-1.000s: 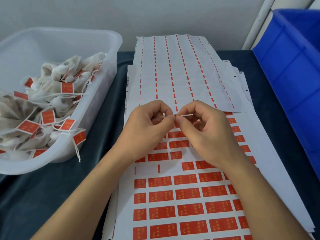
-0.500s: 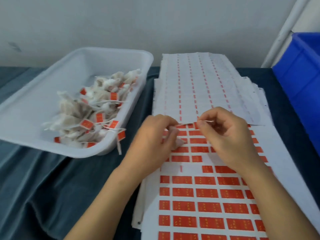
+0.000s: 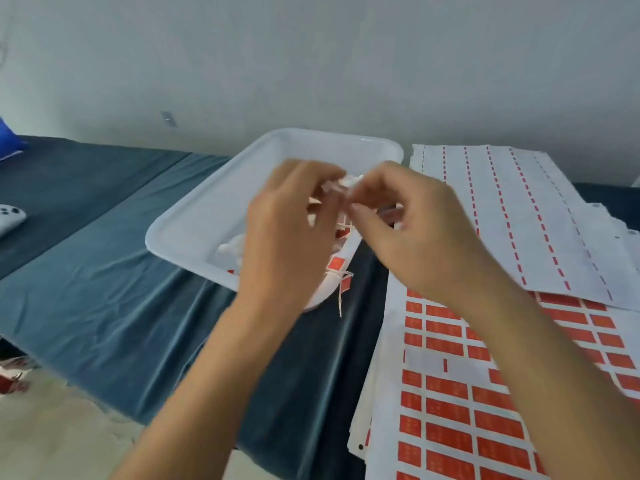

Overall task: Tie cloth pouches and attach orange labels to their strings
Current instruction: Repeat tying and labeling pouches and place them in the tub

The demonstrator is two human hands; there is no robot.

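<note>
Two hands, left hand (image 3: 291, 216) and right hand (image 3: 408, 216), pinch a soft, light pouch (image 3: 341, 185) above the twelve-o'clock tray (image 3: 194, 223); best gripped at its neck.

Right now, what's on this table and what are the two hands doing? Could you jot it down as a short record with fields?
Left hand: raised over the tray, fingers curled on a small white pouch
Right hand: fingertips pinching at the same pouch, which is too blurred to detail
White tray: on the dark blue cloth, holding finished pouches
Hanging label: orange, dangling on a string over the tray's near rim
Label sheets: stacked right of the tray, many orange labels left
Peeled sheet: lies on top, farther back
</note>
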